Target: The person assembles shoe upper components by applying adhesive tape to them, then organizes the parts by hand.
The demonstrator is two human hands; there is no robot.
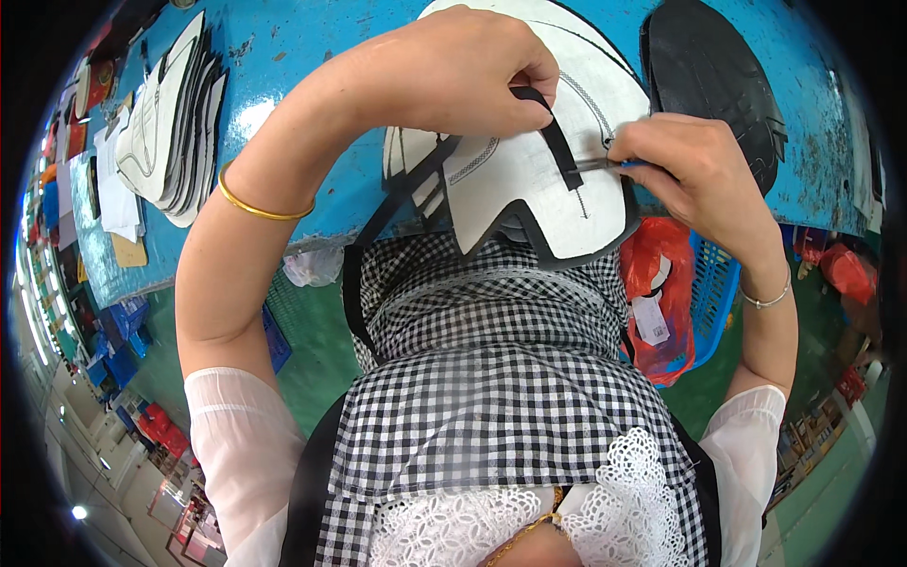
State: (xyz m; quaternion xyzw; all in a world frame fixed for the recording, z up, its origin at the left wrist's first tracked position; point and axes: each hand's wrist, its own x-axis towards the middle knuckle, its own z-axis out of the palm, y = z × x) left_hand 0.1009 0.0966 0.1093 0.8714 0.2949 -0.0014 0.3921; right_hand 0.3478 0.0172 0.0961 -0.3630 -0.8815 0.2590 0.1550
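Observation:
A white shoe-upper piece [529,180] with black edges and stitched lines lies in front of me at the table's near edge, its notched end overhanging. From above, my left hand [472,76] pinches a narrow black strap [557,142] between thumb and fingers. The strap's end lies over the white piece, near a short dark stitched line. On the right, my right hand [690,170] is closed round a thin, metal-tipped tool [595,165]. The tool's tip meets the strap near its end; most of its body is hidden in my fingers, so its kind is unclear.
A stack of white cut pieces [175,123] stands at the left of the blue table [283,47]. Black pieces [713,85] are piled at the right. Below the right edge hangs or stands a blue basket [713,302] with a red plastic bag [671,283].

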